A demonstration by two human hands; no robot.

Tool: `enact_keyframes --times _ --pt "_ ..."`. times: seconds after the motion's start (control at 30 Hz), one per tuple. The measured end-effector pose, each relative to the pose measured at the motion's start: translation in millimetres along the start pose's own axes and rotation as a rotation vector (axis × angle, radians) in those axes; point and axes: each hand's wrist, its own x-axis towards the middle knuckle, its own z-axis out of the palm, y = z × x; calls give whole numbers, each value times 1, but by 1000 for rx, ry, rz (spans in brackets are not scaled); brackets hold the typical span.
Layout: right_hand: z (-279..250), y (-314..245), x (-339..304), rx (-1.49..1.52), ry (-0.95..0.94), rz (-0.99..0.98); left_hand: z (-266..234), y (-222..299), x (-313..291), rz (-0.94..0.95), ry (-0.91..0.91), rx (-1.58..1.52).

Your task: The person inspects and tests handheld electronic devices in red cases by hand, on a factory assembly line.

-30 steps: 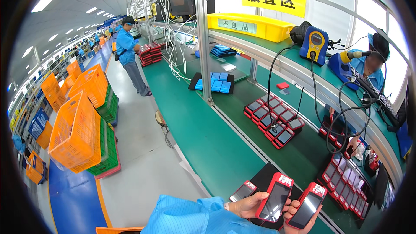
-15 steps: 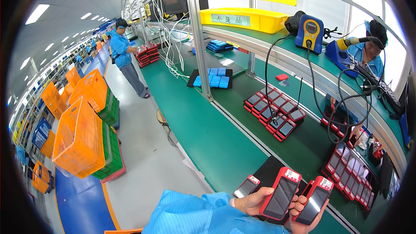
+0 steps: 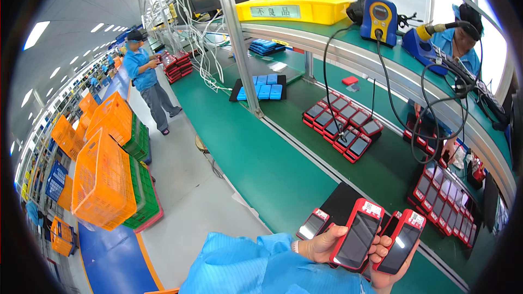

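My left hand [image 3: 320, 245] is closed on a red handheld terminal [image 3: 357, 234], its thumb along the left edge. The dark screen faces up and a white label sits at the top. In my right hand [image 3: 385, 279] is a second red handheld terminal [image 3: 401, 240], held tilted close beside the first, with glare on its screen. Part of another red casing [image 3: 391, 222] shows behind it; whether that hand holds it too, I cannot tell. A similar terminal [image 3: 314, 224] lies beyond my left wrist, by a black mat [image 3: 340, 204].
Stacked red terminals [image 3: 343, 122] stand on the green bench [image 3: 239, 149], with more in a rack [image 3: 444, 207] at right. Blue units [image 3: 267, 90] lie farther back. Cables hang from the shelf holding a soldering station [image 3: 379, 19]. Orange crates [image 3: 103, 179] stand left. Co-workers are at far left and right.
The view has shifted slightly, and both held terminals stay almost as they were. At far left, the standing co-worker has changed stance, with an arm bent up near the red stack.
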Motion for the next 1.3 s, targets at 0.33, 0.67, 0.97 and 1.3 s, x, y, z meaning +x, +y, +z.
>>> enact_keyframes --times 0.33,0.67,0.97,1.3 --pt "10 6 -4 -1 43 -29 5 -4 -2 8 12 -6" --pt "-5 8 5 90 -102 25 5 4 -1 82 127 50" --pt "-18 2 -2 98 -99 -69 -18 -2 8 16 154 38" --pt "-71 -9 31 -61 202 -98 -84 49 6 -56 265 253"
